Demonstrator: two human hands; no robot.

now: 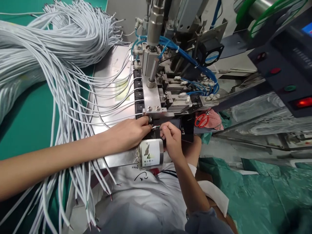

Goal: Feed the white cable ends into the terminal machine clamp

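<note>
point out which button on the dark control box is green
The green button is the round one between the round red button and the glowing rectangular red switch; its colour sets it apart, as those two are red.

Red-handled scissors [201, 120] beside pink cloth [216, 120]; green-rimmed spool [261, 4] upper right.

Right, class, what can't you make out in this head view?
All in the head view:
Thin wires between the left hand and right hand: too small to tell apart.
Label: bottom print too small.
Blue screen: cut off by right edge.
Green-rimmed spool: cut off by top edge.
</note>
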